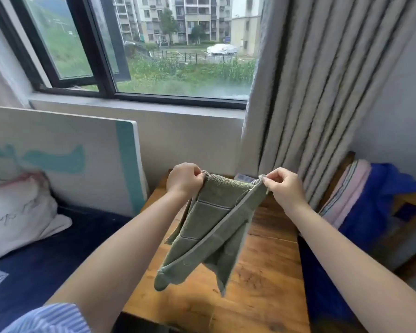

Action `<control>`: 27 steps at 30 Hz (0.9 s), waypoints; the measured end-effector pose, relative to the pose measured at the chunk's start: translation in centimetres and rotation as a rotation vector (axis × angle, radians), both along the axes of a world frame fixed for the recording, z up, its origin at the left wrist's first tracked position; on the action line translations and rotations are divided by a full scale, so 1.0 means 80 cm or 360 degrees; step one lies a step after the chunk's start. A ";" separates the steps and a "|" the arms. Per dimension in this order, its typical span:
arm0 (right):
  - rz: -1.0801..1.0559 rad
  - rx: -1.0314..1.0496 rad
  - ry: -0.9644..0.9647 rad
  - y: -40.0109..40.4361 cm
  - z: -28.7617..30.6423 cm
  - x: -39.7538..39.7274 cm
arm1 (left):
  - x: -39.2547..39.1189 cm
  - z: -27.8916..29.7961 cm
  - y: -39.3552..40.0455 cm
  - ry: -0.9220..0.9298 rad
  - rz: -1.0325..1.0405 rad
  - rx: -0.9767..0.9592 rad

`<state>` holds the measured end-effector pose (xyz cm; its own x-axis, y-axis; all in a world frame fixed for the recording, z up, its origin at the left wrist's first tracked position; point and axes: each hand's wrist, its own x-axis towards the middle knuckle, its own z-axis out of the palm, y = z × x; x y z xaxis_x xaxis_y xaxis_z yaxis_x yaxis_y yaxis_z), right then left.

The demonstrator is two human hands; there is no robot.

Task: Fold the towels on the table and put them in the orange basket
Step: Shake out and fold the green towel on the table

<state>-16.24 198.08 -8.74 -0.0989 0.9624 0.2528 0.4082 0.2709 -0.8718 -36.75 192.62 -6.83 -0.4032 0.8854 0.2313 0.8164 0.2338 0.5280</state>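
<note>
The green towel [209, 227] hangs in the air above the wooden bench [262, 267], its top edge stretched left to right between both hands and its long axis dropping toward the near side. The left hand [184, 180] pinches the left corner, the right hand [285, 186] the right; neither is nearer. Bare bench lies below for laying it flat. A curtain [322, 92] hangs just right; no orange basket is visible.

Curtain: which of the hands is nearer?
Right. The right hand pinches the green towel just left of the grey curtain; the left hand grips the towel's far corner, farther left.
</note>
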 end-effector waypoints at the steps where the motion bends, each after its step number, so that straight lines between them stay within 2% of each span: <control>1: 0.0032 -0.0038 0.0009 0.001 -0.012 -0.015 | -0.017 -0.010 -0.005 0.0015 0.0041 -0.0041; 7: 0.0152 -0.0178 -0.0009 0.020 -0.081 -0.090 | -0.118 -0.070 -0.022 0.0046 0.0307 -0.0239; 13: 0.0000 -0.0325 0.0014 0.078 -0.130 -0.126 | -0.179 -0.105 0.039 0.0051 0.0413 -0.0289; 15: -0.0043 -0.0429 -0.0049 0.092 -0.157 -0.126 | -0.190 -0.127 0.053 0.0048 0.0418 -0.0406; 18: -0.0096 -0.0652 -0.0220 0.101 -0.208 -0.129 | -0.200 -0.179 0.065 0.0032 0.0340 -0.0750; 22: -0.0167 -0.0922 -0.0333 0.090 -0.270 -0.133 | -0.199 -0.249 0.068 -0.0292 0.0326 -0.1142; 27: -0.0186 -0.1108 -0.0585 0.063 -0.320 -0.128 | -0.195 -0.311 0.050 -0.0692 0.0254 -0.1242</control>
<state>-26.45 203.16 -34.33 0.0524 0.8965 -0.4400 0.6946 -0.3492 -0.6289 -52.33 196.60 -31.71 -0.4459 0.6529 -0.6122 0.5095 0.7475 0.4262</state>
